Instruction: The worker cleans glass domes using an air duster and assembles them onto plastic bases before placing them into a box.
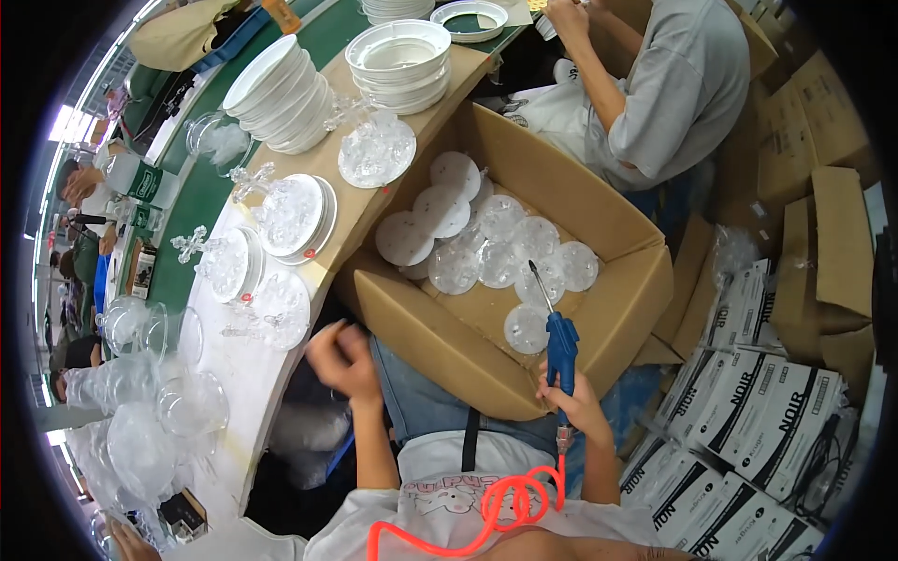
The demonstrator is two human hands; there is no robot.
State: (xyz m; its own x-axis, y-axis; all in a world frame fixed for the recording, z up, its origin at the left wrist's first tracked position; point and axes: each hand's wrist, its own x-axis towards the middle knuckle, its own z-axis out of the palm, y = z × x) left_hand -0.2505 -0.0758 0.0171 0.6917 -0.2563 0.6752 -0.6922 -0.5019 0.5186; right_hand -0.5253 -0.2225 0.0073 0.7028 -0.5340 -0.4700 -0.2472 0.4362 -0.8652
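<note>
A seated person's right hand [572,400], low and right of centre in the frame, is wrapped around the grip of a blue air blow gun with a thin metal nozzle [559,337]. The nozzle points up the frame toward a round clear plastic disc [526,328] at the near edge of a heap of similar clear discs [486,234] lying in an open brown cardboard box [599,224] on the person's lap. A coiled orange air hose [510,500] runs from the base of the gun down across the person's white shirt at the bottom of the frame.

The left hand [341,360], just left of centre, is blurred; its fingers look loosely curled with nothing visibly in them, though whether they grip anything cannot be told. It hangs between the box's near left corner and the edge of a white workbench [245,374], close to a clear faceted plastic dish [281,313] lying on that bench.

Further up the bench sit more clear faceted pieces on white round plates [304,213], and two stacks of white plastic bowls [281,93] [400,61] stand at the top centre. A green conveyor belt [187,215] curves along the left side. At the upper right another person in a grey shirt [678,89] sits bent over work. White printed cartons [748,449] are piled at the lower right, with brown cardboard boxes [823,187] above them.
</note>
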